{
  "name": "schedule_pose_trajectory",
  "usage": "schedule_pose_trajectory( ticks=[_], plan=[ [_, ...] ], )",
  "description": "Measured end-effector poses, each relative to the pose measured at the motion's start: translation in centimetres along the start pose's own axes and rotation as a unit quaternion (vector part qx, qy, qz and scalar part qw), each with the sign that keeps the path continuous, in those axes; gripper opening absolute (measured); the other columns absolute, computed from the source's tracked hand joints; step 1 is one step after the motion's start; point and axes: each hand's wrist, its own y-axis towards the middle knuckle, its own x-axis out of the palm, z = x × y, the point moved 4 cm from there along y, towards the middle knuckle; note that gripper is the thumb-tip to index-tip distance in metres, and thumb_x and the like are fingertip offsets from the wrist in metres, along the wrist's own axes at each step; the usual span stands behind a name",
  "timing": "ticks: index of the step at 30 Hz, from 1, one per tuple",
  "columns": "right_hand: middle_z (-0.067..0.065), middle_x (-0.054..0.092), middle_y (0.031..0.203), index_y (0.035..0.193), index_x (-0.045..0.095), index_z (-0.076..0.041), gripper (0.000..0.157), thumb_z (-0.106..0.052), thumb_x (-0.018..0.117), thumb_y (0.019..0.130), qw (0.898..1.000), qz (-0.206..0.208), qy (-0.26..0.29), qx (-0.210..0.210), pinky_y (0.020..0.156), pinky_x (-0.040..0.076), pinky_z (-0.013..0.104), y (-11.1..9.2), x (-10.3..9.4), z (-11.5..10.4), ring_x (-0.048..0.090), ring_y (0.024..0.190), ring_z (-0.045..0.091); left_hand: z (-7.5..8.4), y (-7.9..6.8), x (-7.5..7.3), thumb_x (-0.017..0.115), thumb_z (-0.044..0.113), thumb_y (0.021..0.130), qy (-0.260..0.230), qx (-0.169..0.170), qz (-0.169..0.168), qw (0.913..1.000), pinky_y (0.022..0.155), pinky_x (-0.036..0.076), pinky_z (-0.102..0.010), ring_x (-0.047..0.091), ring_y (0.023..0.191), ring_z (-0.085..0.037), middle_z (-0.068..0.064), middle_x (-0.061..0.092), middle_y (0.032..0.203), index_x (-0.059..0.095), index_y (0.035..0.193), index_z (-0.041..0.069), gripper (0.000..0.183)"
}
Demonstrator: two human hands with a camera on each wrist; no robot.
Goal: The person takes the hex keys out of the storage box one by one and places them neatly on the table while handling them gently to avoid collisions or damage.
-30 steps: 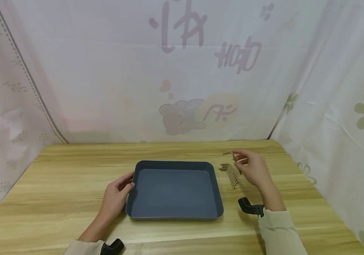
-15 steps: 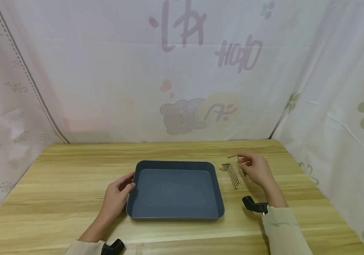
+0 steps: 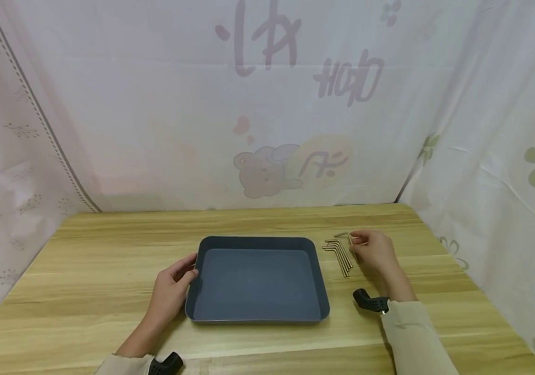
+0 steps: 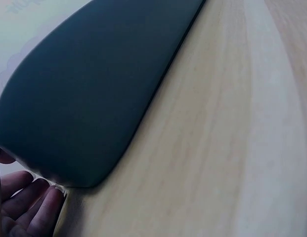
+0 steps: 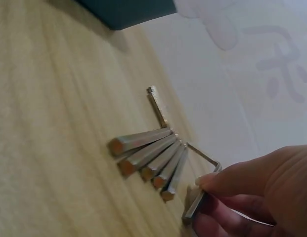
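Observation:
Near the table's right side, my right hand (image 3: 374, 251) pinches an L-shaped hex key (image 5: 197, 200) between thumb and fingers. Its short arm points left, and its long arm slants down close over the wood. Just to its left lie several more brass-coloured hex keys (image 3: 339, 256), side by side with their bends nested together; their six-sided ends show in the right wrist view. A shallow dark blue-grey tray (image 3: 257, 286) sits mid-table with nothing in it. My left hand (image 3: 170, 284) holds the tray's left side, thumb at the rim and curled fingers against the outer wall.
The wooden table (image 3: 85, 281) reaches back to a printed white cloth (image 3: 169, 130), with more cloth at both sides. A black wrist mount (image 3: 369, 301) sticks out from my right wrist, another (image 3: 166, 363) from the left one.
My right hand shifts right with the hex key, then lowers it toward the table beside the row. The left hand and the tray stay in place.

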Motion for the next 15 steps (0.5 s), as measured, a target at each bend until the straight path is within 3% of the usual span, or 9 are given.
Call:
schedule_pose_trajectory(
  ticks=[5,15],
  plan=[
    [0.022,0.075,0.102,0.121,0.069,0.008,0.035,-0.008,0.067,0.090,1.000,0.016,0.001,0.013,0.080,0.055,0.038,-0.06,0.31,-0.42,0.071,0.096,0.034,-0.10,0.09,-0.03,0.060,0.011,0.098,0.004,-0.003,0.003,1.0000,0.090,0.046,-0.007,0.061,0.130,-0.028,-0.015,0.064,0.139,0.061,0.140,0.007,0.042],
    [0.018,0.076,0.095,0.111,0.074,0.005,0.027,-0.009,0.068,0.089,0.999,0.033,-0.033,0.007,0.077,0.055,0.042,-0.44,0.65,-0.93,0.071,0.088,0.030,-0.15,0.05,0.00,0.060,0.012,0.098,0.010,-0.002,0.003,0.9999,0.090,0.046,-0.008,0.062,0.129,-0.028,-0.016,0.065,0.138,0.061,0.140,0.008,0.042]
  ],
)
